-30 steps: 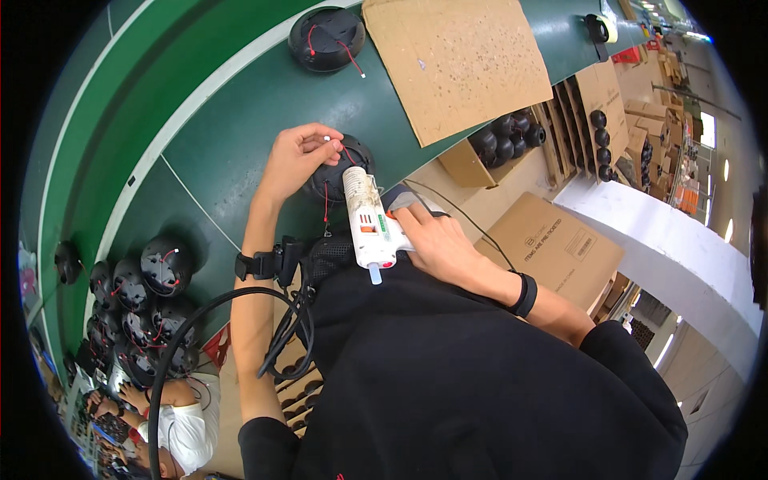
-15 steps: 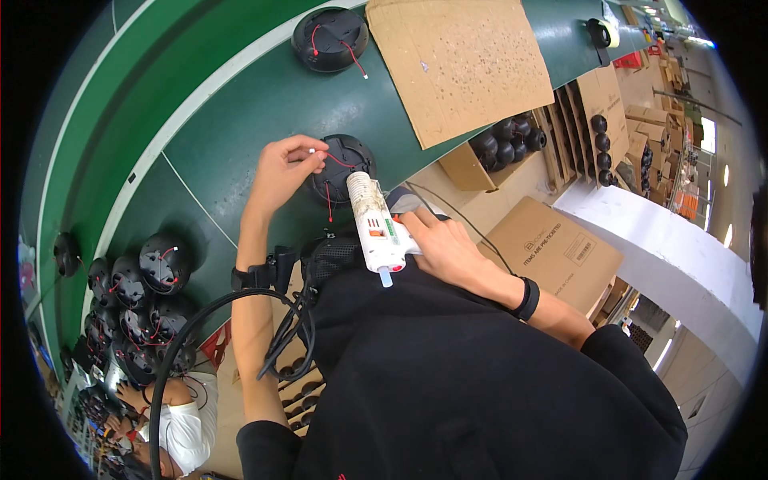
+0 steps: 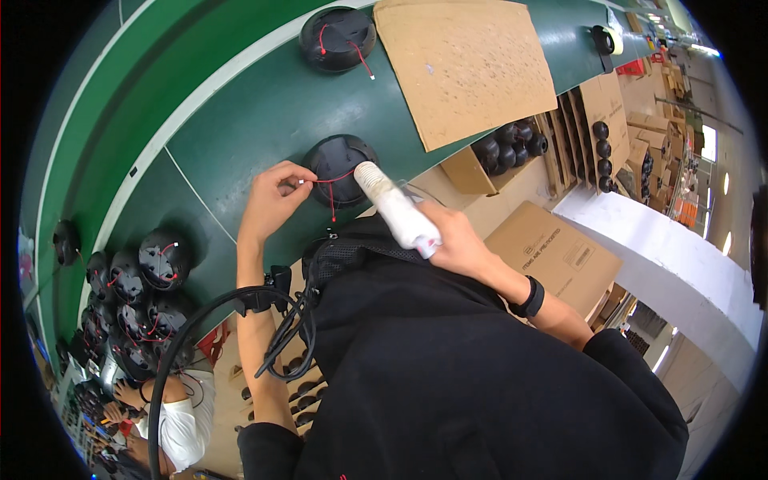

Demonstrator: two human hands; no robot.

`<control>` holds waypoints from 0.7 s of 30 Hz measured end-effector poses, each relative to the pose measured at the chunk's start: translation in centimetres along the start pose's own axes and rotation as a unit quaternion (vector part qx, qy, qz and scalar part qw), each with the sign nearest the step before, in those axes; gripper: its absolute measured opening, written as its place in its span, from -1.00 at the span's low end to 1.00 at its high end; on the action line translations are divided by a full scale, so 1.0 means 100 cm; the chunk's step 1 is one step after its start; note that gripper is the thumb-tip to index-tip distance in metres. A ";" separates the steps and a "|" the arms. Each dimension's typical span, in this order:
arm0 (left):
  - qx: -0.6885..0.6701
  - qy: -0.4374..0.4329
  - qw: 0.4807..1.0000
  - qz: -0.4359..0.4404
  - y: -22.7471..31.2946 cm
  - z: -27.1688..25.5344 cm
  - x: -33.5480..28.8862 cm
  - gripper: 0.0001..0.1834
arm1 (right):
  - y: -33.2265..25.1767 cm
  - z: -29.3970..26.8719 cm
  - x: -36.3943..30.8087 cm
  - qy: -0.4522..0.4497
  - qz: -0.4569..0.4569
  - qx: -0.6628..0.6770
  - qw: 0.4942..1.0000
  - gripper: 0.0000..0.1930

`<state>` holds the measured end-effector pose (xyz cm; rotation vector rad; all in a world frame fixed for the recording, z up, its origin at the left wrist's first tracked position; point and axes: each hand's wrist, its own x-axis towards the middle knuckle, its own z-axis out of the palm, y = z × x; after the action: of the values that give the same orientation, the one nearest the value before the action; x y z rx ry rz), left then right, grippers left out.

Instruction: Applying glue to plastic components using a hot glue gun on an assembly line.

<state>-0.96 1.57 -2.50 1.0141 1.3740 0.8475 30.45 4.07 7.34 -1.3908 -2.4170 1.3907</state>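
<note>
Two hands work here on one black round housing (image 3: pixel 340 164) that lies on the green tabletop (image 3: pixel 240 136), just in front of my chest. My left hand (image 3: pixel 272 200) is at about nine o'clock from the housing; its fingers (image 3: pixel 298 178) are pinched narrow on the end of a thin red wire (image 3: pixel 328 180), which runs from the housing toward them. My right hand (image 3: pixel 452 240) is at about four o'clock from the housing, and its fingers are closed around the white glue gun (image 3: pixel 396 208), with the nozzle end touching or almost touching the right rim of the housing; I cannot tell which.

To do this step well, I think I must keep the wire tight but gentle, because it looks thin and a strong pull could tear it from inside. I should hold the gun steady and low, so that the tip meets only the wanted spot and nothing spreads on the tabletop. I judge it is better to keep my left fingers away from the nozzle, which may be hot.

At twelve o'clock a second black housing (image 3: pixel 338 36) waits, and a cardboard sheet (image 3: pixel 464 68) lies at two o'clock. Many similar housings (image 3: pixel 136 280) are piled at eight o'clock.
</note>
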 end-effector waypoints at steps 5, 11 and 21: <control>0.004 0.062 0.998 0.026 -0.006 0.003 0.008 -0.86 | 0.005 -0.017 0.006 -0.019 0.152 0.300 0.942 -0.74; 0.003 0.101 0.995 0.021 -0.006 0.009 0.020 -0.85 | 0.019 -0.025 0.012 -0.082 0.193 0.391 0.896 -0.81; -0.061 0.064 0.995 0.040 -0.011 0.009 0.013 -0.90 | 0.008 -0.031 0.022 -0.073 0.200 0.379 0.901 -0.77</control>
<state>-0.14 2.35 -4.05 0.9385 1.3788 1.0590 31.02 7.91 7.79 -1.5982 -1.3548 2.2460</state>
